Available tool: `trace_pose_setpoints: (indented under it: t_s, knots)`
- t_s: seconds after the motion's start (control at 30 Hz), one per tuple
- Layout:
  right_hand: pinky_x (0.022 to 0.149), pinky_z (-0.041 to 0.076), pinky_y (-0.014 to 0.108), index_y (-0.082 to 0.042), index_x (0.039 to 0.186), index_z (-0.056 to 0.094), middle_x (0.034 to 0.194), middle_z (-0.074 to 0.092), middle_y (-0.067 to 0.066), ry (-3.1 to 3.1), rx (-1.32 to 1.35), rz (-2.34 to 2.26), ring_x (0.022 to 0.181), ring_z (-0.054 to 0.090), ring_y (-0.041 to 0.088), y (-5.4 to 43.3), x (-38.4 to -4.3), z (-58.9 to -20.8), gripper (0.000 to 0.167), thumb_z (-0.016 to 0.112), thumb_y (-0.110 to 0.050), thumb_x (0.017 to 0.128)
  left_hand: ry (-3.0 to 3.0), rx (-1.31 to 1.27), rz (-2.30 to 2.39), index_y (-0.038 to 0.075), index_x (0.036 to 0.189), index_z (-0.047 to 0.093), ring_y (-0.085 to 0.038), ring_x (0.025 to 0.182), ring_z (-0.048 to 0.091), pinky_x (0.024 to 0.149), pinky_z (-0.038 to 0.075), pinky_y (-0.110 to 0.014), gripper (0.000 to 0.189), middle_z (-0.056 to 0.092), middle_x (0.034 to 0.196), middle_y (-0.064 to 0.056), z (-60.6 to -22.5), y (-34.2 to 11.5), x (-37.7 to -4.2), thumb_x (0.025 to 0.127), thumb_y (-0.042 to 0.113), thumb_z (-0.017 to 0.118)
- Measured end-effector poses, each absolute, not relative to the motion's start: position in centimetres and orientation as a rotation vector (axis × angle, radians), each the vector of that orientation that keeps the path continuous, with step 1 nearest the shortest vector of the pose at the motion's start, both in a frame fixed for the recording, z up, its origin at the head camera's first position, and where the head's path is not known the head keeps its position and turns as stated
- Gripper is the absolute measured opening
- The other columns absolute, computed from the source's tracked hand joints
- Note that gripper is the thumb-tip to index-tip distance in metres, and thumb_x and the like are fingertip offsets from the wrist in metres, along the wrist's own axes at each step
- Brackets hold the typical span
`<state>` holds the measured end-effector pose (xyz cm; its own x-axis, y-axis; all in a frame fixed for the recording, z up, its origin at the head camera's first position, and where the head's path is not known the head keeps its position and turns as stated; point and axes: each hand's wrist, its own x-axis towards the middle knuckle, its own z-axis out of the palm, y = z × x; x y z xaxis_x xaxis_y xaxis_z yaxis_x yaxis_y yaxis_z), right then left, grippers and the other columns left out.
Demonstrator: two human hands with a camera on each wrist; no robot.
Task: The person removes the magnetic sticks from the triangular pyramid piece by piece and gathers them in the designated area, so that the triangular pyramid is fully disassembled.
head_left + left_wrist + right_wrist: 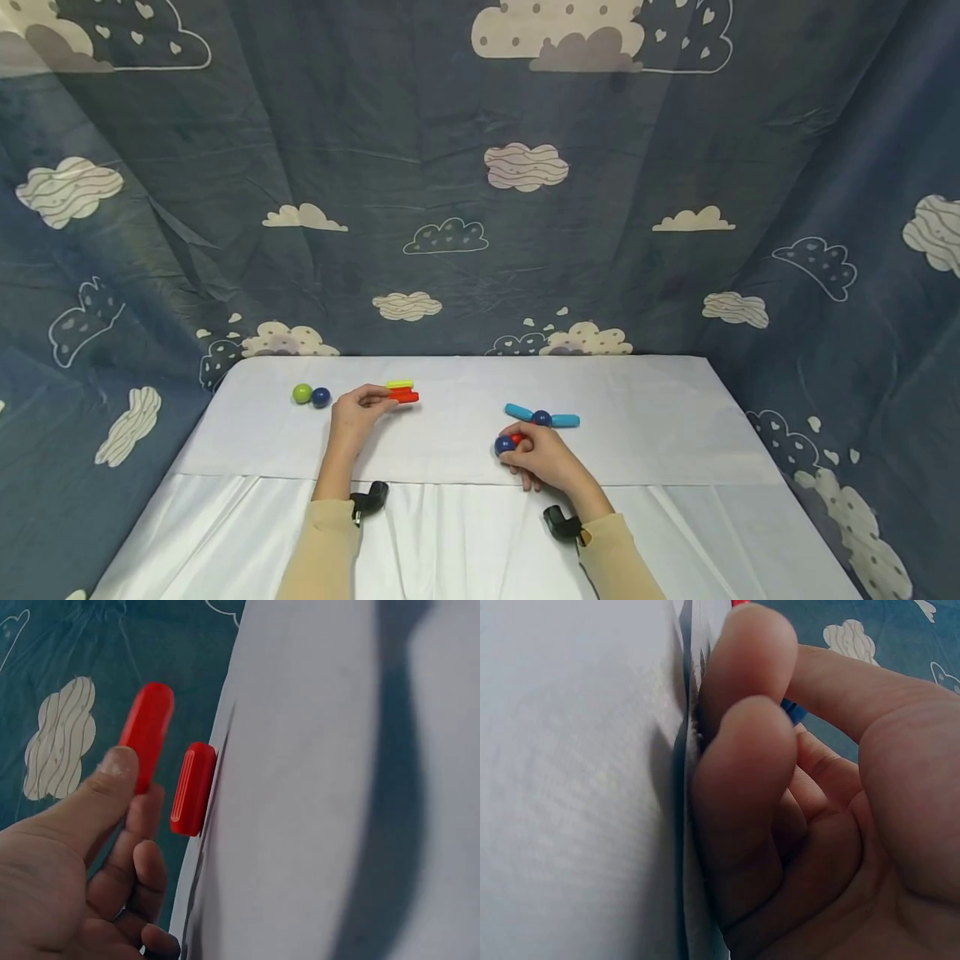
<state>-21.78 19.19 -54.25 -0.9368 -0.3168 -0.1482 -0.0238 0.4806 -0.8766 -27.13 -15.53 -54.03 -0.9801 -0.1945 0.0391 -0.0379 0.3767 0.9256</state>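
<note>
Between thumb and fingers, my left hand (354, 419) pinches a red stick (150, 731) with rounded ends. Close beside it on the table lie a second red stick (193, 789) and a yellow-green stick (400, 384). My right hand (553, 458) grips a dark blue ball (505, 447), with a short bit of red (517, 438) showing at the fingers. Just behind it, another dark blue ball (541, 418) sits between two light blue sticks (566, 421). Fingers hide how the red bit meets either ball; the right wrist view shows mostly fingers.
At the table's back left, a green ball (302, 393) and a dark blue ball (321, 397) lie side by side. White cloth covers the table (645, 383), with a seam across it. A dark curtain (420, 167) with cloud prints hangs behind and at both sides.
</note>
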Motion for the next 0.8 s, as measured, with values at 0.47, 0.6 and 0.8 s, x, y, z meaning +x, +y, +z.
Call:
trace_pose_setpoints:
  t_s: [0.47, 0.6, 0.8]
  knots:
    - [0.041, 0.046, 0.024, -0.006, 0.13, 0.066, 0.069, 0.068, 0.002, 2.454, -0.281, -1.425, 0.042, 0.056, 0.011, 19.08, -21.73, -54.15, 0.039, 0.079, -0.021, 0.096, -2.608, 0.247, -1.499, 0.006, 0.108, 0.081, -0.025, 0.096, 0.068, 0.085, 0.05, -0.033, 0.021, 0.079, 0.103, -0.012, -54.59, -16.24, -27.46, 0.091, 0.018, 0.085]
    - [0.042, 0.046, 0.023, -0.007, 0.13, 0.066, 0.069, 0.068, 0.002, 2.456, -0.276, -1.422, 0.042, 0.056, 0.011, 19.09, -21.76, -54.17, 0.04, 0.079, -0.021, 0.096, -2.635, 0.266, -1.45, 0.006, 0.11, 0.081, -0.025, 0.095, 0.065, 0.085, 0.048, -0.033, 0.022, 0.079, 0.103, -0.012, -54.67, -16.18, -27.51, 0.091, 0.017, 0.084]
    - [0.042, 0.046, 0.024, -0.006, 0.13, 0.066, 0.069, 0.067, 0.002, 2.459, -0.277, -1.424, 0.041, 0.055, 0.011, 19.1, -21.8, -54.13, 0.039, 0.079, -0.022, 0.096, -2.622, 0.29, -1.442, 0.004, 0.111, 0.08, -0.026, 0.094, 0.064, 0.082, 0.047, -0.032, 0.024, 0.079, 0.101, -0.013, -54.73, -16.07, -27.63, 0.091, 0.015, 0.084]
